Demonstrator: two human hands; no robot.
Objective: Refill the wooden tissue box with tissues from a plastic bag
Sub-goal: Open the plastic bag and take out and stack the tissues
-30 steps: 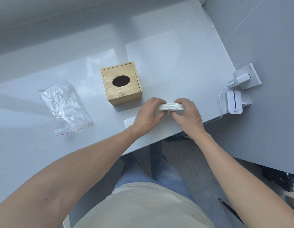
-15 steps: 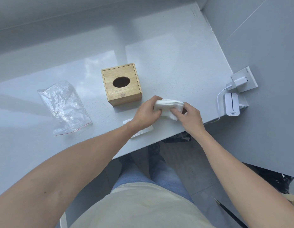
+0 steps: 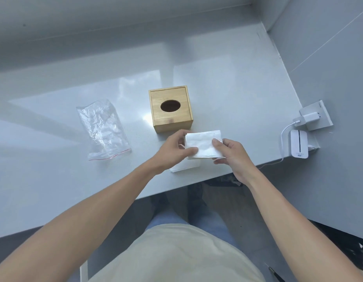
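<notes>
You held a folded stack of white tissues (image 3: 203, 144) between both hands, just below the middle of the frame and slightly above the surface (image 3: 227, 88). Your left hand (image 3: 174, 148) gripped the stack's left edge, with the thumb lying across its lower left corner and the fingers curled behind. Your right hand (image 3: 230, 152) pinched the right edge, thumb on top near the upper right part of the stack and fingers underneath. The stack sat tilted, its top face turned toward you.

The wooden tissue box (image 3: 171, 108) stood upright on the surface just above your hands in the frame, near the stack but not touching it, with its oval opening facing up and its lid closed. A second, smaller pile of white tissues (image 3: 185, 166) lay flat on the surface directly below the held stack, partly hidden by your left hand.

The plastic bag (image 3: 103, 130) lay flattened and apparently empty at the left of the frame, well apart from both hands. At the right edge, a white charger (image 3: 305, 119) sat plugged into a wall socket, with a small white device (image 3: 298, 146) beside it.
</notes>
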